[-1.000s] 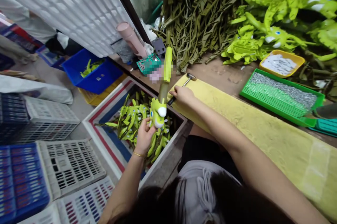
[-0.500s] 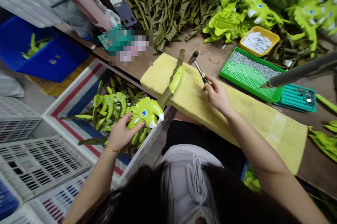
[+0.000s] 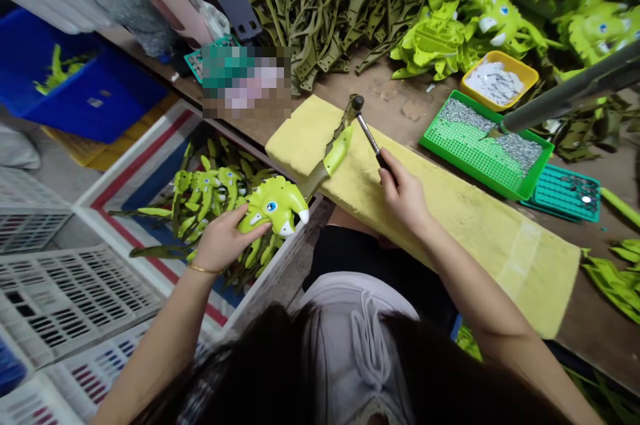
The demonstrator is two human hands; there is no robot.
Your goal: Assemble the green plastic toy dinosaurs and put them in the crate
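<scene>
My left hand [image 3: 225, 235] grips a lime-green plastic dinosaur toy [image 3: 280, 205] by its head, which has a blue eye and white horn tips. A long olive and green body stretches from the head up onto the yellow foam pad [image 3: 425, 192], its far end lying near the pad's back edge. My right hand [image 3: 405, 192] is closed round the black handle of a small hammer [image 3: 369, 134]. The hammer's dark head is over or against the toy's far end; whether they touch I cannot tell.
Behind the pad lie piled olive strips [image 3: 325, 5] and green dinosaur parts [image 3: 435, 32]. A green tray [image 3: 445, 152] of small metal pieces and a yellow bowl [image 3: 533, 82] of white pieces stand right. Left below is a striped-lined bin [image 3: 120, 185] of toys, beside white crates [image 3: 75, 298].
The hammer has shifted slightly left, its head now over the toy's far end. My left hand still holds the toy in nearly the same place. The view has moved a little.
</scene>
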